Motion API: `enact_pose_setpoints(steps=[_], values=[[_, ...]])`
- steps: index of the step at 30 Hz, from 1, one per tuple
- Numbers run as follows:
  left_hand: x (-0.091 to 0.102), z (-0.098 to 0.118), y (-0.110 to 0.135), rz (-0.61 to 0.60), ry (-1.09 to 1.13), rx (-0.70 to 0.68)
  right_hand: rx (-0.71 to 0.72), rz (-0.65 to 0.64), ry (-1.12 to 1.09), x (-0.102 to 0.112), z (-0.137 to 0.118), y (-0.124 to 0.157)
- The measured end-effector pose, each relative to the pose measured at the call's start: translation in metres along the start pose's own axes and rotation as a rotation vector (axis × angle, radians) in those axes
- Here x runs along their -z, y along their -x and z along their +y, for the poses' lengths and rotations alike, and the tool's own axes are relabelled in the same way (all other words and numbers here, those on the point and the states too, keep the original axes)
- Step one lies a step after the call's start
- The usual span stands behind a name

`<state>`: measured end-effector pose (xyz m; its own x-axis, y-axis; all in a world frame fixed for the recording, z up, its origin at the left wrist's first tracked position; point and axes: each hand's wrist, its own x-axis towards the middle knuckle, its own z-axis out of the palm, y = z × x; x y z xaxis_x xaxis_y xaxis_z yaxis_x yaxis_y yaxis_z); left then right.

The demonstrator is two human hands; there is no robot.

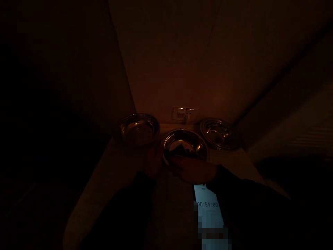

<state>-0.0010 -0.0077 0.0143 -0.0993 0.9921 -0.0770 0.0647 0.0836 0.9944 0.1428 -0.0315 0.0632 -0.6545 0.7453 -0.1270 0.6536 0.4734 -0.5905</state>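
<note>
The scene is very dark. Three shiny steel bowls stand on a pale counter (109,173) near the wall. My left hand (153,161) rests against the left rim of the middle steel bowl (185,142). Along that bowl's near rim lies my right hand (194,170), fingers curled round the edge. Both arms wear dark sleeves. Something dark lies inside the middle bowl; I cannot make out what. The left steel bowl (137,129) and the right steel bowl (220,133) stand apart from my hands.
A wall socket plate (184,114) sits on the wall just behind the bowls. A lit phone screen (209,211) showing a timer lies on the counter below my right hand. Walls close in on the left and right sides.
</note>
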Motion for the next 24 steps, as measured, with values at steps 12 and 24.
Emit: enact_pose_setpoints(steps=[12, 24], values=[[0.000, 0.000, -0.001, 0.044, -0.018, -0.012, -0.165, 0.023, -0.002, 0.003, -0.004, -0.002], [-0.003, -0.003, 0.001, 0.045, -0.031, -0.033, -0.060, -0.069, 0.058, 0.004, 0.003, -0.009]])
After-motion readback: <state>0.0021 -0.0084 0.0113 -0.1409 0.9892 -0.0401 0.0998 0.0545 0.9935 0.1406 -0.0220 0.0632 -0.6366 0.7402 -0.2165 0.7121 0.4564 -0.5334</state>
